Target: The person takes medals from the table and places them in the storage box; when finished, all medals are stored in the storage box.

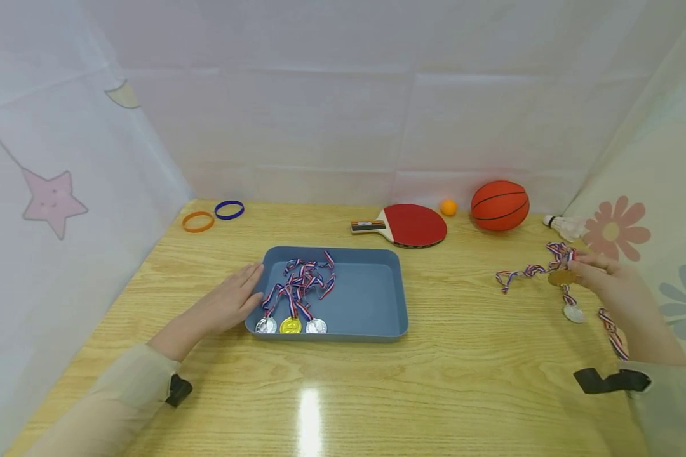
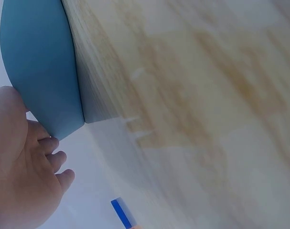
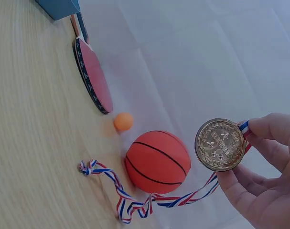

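My left hand [image 1: 232,298] rests against the left rim of a blue-grey tray [image 1: 371,339], its fingers extended along the edge. In that tray lie two silver medals [image 1: 316,326] and a gold medal [image 1: 290,325], their striped ribbons bunched behind them. Off to the right, my right hand [image 1: 612,279] pinches the red, white and blue ribbon of another gold medal [image 3: 220,144], raised off the table. Its knotted ribbon [image 3: 171,200] trails to the left. Below this hand, a silver medal [image 1: 574,313] lies on the wood, and a striped ribbon [image 1: 613,336] is partly hidden by the forearm.
Along the back stand a red table tennis bat [image 1: 417,225], an orange ball [image 1: 448,207], a small basketball [image 1: 500,205] and a shuttlecock [image 1: 566,226]. An orange wristband [image 1: 197,221] and a blue wristband [image 1: 229,210] lie back left. White sheets hang around the wooden table [image 1: 451,393].
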{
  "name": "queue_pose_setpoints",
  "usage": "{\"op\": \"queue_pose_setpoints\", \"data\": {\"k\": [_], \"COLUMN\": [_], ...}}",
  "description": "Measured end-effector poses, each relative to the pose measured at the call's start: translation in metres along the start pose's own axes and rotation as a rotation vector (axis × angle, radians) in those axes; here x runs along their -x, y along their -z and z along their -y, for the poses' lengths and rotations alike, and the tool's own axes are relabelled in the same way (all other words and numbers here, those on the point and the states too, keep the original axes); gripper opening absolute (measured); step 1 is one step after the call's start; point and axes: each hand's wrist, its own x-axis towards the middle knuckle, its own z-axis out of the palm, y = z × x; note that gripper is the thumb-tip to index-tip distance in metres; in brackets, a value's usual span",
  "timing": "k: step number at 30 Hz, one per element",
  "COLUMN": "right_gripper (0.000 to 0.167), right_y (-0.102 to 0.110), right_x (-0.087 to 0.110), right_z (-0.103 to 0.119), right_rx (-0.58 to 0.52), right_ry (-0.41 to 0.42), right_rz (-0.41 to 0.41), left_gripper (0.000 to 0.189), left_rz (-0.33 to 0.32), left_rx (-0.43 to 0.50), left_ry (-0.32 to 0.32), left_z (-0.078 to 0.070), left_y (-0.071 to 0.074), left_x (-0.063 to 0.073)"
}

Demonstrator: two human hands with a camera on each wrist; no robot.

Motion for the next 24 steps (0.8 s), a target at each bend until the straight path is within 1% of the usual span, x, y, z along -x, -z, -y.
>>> {"op": "queue_pose_setpoints", "data": {"k": [2,6,8,9,10,13,17,19,22,24], "right_gripper": [0.040,0.026,0.023,0.023,0.025,0.042,0.056,0.057,0.053,0.048], "right_y": [0.002,0.004,0.003,0.003,0.002,0.000,-0.003,-0.005,-0.007,-0.009], "right_x": [-0.004,-0.010,-0.013,-0.014,-0.015,-0.017,-0.019,-0.019,-0.019,-0.018], "right_z": [0.006,0.015,0.020,0.023,0.026,0.037,0.053,0.062,0.078,0.090], "right_rx": [-0.023,-0.090,-0.099,-0.083,-0.065,-0.007,0.048,0.072,0.085,0.053], "right_ry": [0.013,0.084,0.101,0.097,0.079,0.059,0.079,0.088,0.097,0.119], "right_rz": [-0.026,-0.051,-0.059,-0.066,-0.072,-0.083,-0.074,-0.072,-0.077,-0.080], "left_gripper": [0.059,0.059,0.059,0.059,0.059,0.058,0.058,0.058,0.058,0.058], "left_rz": [0.001,0.002,0.001,0.000,0.000,-0.001,-0.001,0.001,0.005,0.005], "left_rx": [-0.004,-0.006,-0.007,-0.008,-0.009,-0.013,-0.017,-0.018,-0.019,-0.018], "left_ry": [-0.002,-0.006,-0.007,-0.008,-0.009,-0.012,-0.016,-0.017,-0.015,-0.013], "left_z": [0.000,0.000,0.000,0.000,0.000,0.001,0.000,0.000,-0.002,-0.002], "left_y": [0.000,0.000,0.000,0.000,0.000,-0.001,0.000,0.000,0.002,0.002], "left_x": [0.000,0.000,0.000,0.000,0.000,-0.001,-0.001,-0.001,0.000,0.000]}}
